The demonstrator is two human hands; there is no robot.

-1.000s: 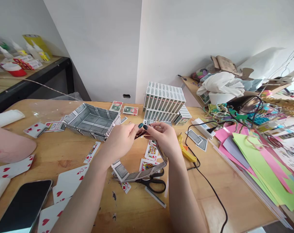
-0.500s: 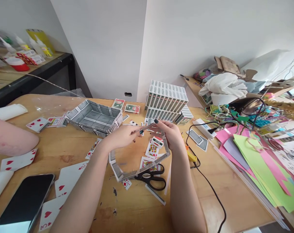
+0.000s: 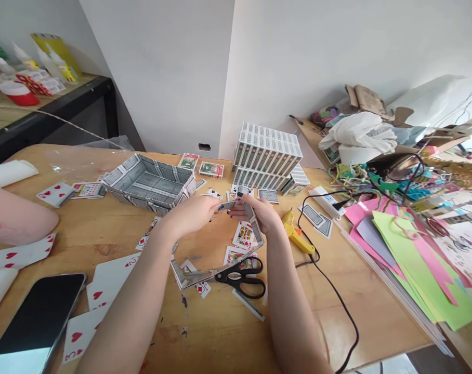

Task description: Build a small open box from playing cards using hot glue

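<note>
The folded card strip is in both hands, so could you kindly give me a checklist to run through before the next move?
1. Left-hand hold: ok, the left hand pinches the folded card strip in its fingers.
2. Right-hand hold: ok, the right hand grips it too.
3. Scissors clear of the strip: not ok, the strip crosses in front of them in this view.
4. Glue gun at hand: ok, it lies on the table beside the right forearm.
5. Glue gun hot: cannot tell.
6. Open box of cards upright: ok, it stands with its open side up.
</note>
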